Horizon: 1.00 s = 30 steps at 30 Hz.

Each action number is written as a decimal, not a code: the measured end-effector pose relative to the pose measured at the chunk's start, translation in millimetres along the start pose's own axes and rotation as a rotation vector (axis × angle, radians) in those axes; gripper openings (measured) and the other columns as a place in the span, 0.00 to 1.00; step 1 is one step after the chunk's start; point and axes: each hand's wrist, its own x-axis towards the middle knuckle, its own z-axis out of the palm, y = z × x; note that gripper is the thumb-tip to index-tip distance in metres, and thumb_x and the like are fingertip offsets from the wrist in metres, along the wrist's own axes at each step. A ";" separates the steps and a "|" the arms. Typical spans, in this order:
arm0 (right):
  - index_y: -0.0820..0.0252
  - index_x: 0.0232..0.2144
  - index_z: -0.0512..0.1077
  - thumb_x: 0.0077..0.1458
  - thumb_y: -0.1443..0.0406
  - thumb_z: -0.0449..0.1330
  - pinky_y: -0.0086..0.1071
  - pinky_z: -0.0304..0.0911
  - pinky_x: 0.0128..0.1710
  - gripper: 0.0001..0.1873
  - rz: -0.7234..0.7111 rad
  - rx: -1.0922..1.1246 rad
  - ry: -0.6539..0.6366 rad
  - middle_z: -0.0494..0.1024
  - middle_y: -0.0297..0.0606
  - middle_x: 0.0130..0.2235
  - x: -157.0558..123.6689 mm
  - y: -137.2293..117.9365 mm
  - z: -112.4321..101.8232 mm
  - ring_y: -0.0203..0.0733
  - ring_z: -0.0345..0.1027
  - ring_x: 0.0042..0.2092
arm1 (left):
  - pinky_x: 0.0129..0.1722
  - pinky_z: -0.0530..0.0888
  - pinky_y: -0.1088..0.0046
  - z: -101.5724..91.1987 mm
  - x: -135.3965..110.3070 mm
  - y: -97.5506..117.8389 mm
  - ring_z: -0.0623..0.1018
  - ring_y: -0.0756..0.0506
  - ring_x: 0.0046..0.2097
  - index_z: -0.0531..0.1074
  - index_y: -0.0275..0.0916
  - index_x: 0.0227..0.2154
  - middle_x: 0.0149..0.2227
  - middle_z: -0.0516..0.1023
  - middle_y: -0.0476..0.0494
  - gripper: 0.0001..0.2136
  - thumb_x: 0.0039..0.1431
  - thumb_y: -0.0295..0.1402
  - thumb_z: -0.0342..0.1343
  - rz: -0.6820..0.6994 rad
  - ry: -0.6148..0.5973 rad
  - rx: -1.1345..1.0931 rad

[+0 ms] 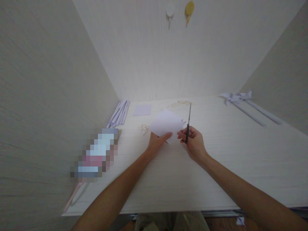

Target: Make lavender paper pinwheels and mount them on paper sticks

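My left hand (157, 141) pinches the near edge of a pale lilac paper sheet (166, 123), holding it tilted just above the white table (216, 160). My right hand (193, 141) is closed around the dark handles of a pair of scissors (188, 122). Their thin blades point away from me, right beside the sheet's right edge. Whether the blades touch the paper is not clear.
Several rolled lilac paper sticks (119, 114) lie at the back left, a small lilac square (142, 109) beside them. Rubber bands (143, 129) and another loose pile (180, 103) lie near the sheet. A paper pinwheel on sticks (240, 98) rests at the back right. A blurred package (96, 154) lies left.
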 end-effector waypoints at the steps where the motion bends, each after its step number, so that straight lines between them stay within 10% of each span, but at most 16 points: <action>1: 0.60 0.20 0.61 0.35 0.67 0.63 0.22 0.56 0.19 0.12 0.011 0.006 -0.023 0.70 0.29 0.25 -0.4 0.3 0.0 0.29 0.63 0.23 | 0.37 0.71 0.69 -0.3 0.6 -0.7 0.74 0.46 0.36 0.70 0.35 0.35 0.36 0.75 0.41 0.17 0.38 0.33 0.59 -0.005 0.012 -0.007; 8: 0.61 0.19 0.61 0.33 0.69 0.64 0.23 0.55 0.20 0.13 0.044 -0.063 -0.263 0.73 0.33 0.28 -7.6 4.1 4.9 0.27 0.60 0.22 | 0.31 0.71 0.69 -2.4 5.9 -5.0 0.74 0.46 0.34 0.70 0.34 0.34 0.36 0.74 0.40 0.18 0.37 0.35 0.60 -0.023 0.165 -0.052; 30: 0.61 0.18 0.61 0.30 0.68 0.65 0.24 0.49 0.18 0.14 -0.091 -0.176 -0.148 0.65 0.27 0.20 -7.4 1.5 8.5 0.27 0.54 0.20 | 0.22 0.69 0.77 9.4 -5.2 7.0 0.72 0.50 0.23 0.71 0.34 0.23 0.21 0.74 0.47 0.07 0.39 0.33 0.58 0.071 0.171 0.145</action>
